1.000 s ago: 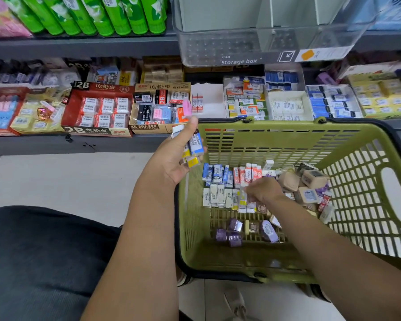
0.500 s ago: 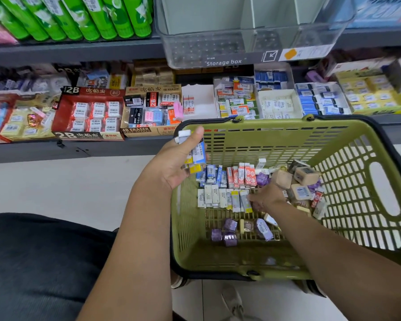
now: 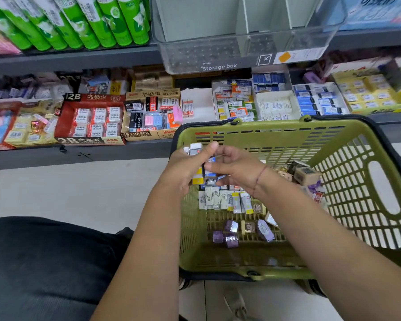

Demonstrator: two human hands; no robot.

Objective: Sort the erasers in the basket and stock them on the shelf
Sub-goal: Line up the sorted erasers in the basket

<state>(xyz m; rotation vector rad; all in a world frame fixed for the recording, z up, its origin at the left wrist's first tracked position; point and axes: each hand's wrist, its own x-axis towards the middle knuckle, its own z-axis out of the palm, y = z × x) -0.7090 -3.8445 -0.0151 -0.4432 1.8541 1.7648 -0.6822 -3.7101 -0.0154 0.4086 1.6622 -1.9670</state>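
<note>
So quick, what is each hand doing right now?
Left hand: grips a stack of erasers.
Right hand: pinches a blue-sleeved eraser at that stack.

Pale tile floor (image 3: pixel 67 193); grey shelving (image 3: pixel 79 58), prob. metal, 2 tiers; even light.

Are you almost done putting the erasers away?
Not yet. Done: a row of white erasers lies sorted in the basket. In hand: the left hand grips a bunch of erasers, with the right hand beside it. Left: purple erasers and many more must reach the shelf.
</note>
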